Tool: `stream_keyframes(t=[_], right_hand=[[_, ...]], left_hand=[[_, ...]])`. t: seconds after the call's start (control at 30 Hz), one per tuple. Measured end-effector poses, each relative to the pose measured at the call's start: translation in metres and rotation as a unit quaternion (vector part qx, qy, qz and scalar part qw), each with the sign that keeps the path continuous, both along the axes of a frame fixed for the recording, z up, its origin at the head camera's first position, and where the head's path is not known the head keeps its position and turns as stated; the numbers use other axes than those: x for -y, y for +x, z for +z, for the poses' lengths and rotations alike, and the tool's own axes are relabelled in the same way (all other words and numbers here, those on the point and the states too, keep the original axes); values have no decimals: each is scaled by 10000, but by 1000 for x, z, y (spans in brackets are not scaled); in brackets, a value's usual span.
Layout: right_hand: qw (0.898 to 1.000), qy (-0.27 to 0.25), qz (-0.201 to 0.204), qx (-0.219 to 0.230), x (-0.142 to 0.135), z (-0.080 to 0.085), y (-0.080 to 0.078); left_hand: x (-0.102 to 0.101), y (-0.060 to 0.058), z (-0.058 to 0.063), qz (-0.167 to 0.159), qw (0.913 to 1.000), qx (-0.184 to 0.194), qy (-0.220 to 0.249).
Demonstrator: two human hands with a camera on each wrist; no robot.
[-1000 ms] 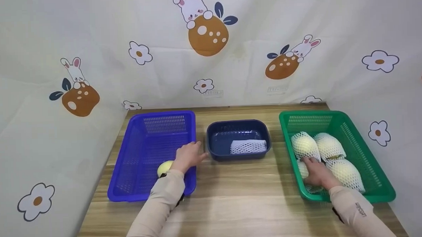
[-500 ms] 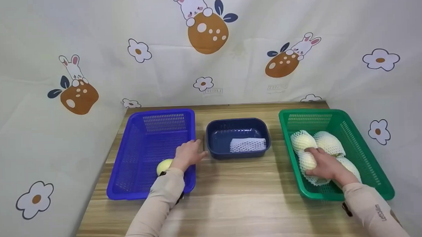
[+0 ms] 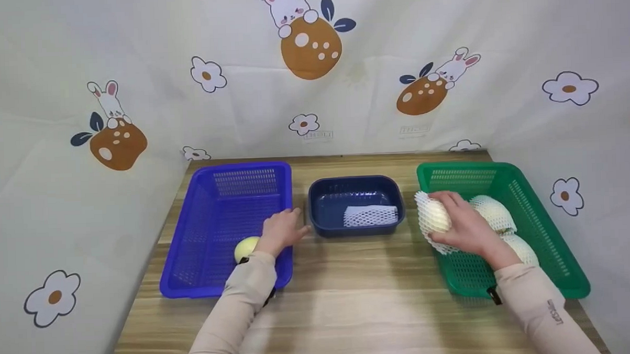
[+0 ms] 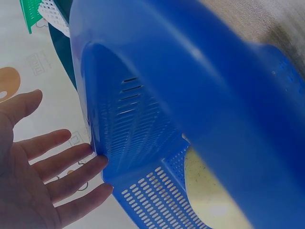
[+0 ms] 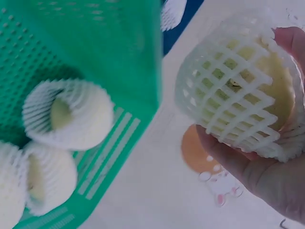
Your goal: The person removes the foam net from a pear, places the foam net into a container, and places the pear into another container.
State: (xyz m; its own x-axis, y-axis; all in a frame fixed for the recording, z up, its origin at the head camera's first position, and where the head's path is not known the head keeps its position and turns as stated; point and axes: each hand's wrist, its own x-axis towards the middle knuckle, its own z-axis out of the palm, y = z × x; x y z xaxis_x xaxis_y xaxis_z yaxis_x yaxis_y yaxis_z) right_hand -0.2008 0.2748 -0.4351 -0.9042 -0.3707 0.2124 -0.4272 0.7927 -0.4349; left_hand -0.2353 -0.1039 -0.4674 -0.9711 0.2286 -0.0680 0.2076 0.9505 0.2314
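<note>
My right hand [image 3: 463, 224] grips a pale yellow pear [image 3: 438, 217] in a white foam net, raised over the left rim of the green basket [image 3: 558, 242]. The right wrist view shows the thumb and fingers round this netted pear [image 5: 238, 86]. More netted pears [image 3: 492, 214] lie in that basket, partly behind my hand. My left hand [image 3: 281, 231] is over the right rim of the blue basket [image 3: 219, 222], fingers relaxed and spread in the left wrist view. A bare pear [image 3: 245, 248] lies in the blue basket beside my left wrist, partly hidden by the sleeve.
Between the two baskets stands a small dark blue tub [image 3: 326, 203] with an empty white foam net [image 3: 370, 216] lying in it. All three containers stand on a wooden table [image 3: 361, 301]. A patterned cloth [image 3: 364, 96] hangs behind and at both sides.
My right hand has taken hold of a netted pear in the green basket, lifted it and moved it left to the rim. The left hand has stayed in place.
</note>
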Motion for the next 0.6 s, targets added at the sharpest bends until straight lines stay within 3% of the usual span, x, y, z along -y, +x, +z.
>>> stream_keyframes(t=[0.27, 0.6], right_hand=[[9962, -36, 673, -559, 43, 0, -9], [9805, 272, 1775, -797, 83, -32, -13]], left_hand=[[0, 1, 1, -7, 10000, 12, 32], [1, 1, 0, 15, 10000, 33, 36]])
